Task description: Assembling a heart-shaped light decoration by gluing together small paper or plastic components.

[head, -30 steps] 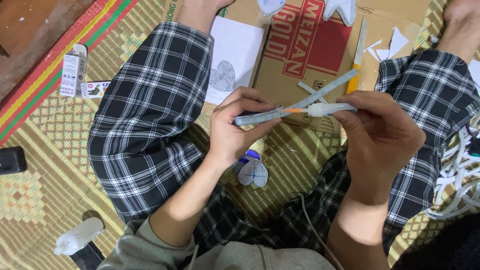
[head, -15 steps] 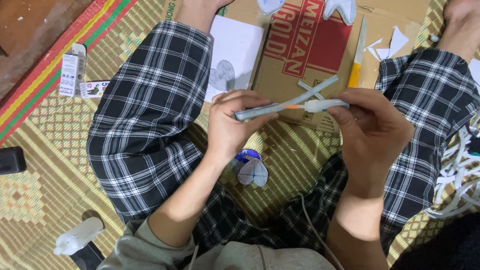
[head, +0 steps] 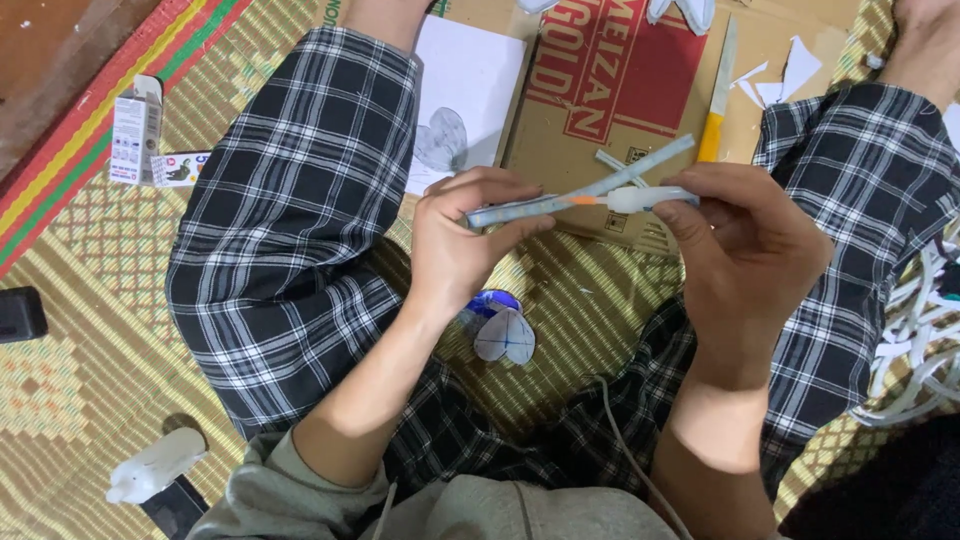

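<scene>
Your left hand [head: 462, 240] pinches the left end of a rolled paper stick [head: 580, 192], fingers closed around it. The stick's long axis runs from that hand up and to the right, its far end rising above your right hand. Your right hand [head: 745, 250] grips a white glue tube [head: 640, 198], whose orange nozzle [head: 580, 200] points left and touches the stick near its middle. Both hands hold these things above your lap, between your plaid knees. The stick looks thin, pale blue-grey and tightly rolled. Below the hands, a small cut paper heart [head: 503, 335] lies on the woven mat [head: 90, 330].
</scene>
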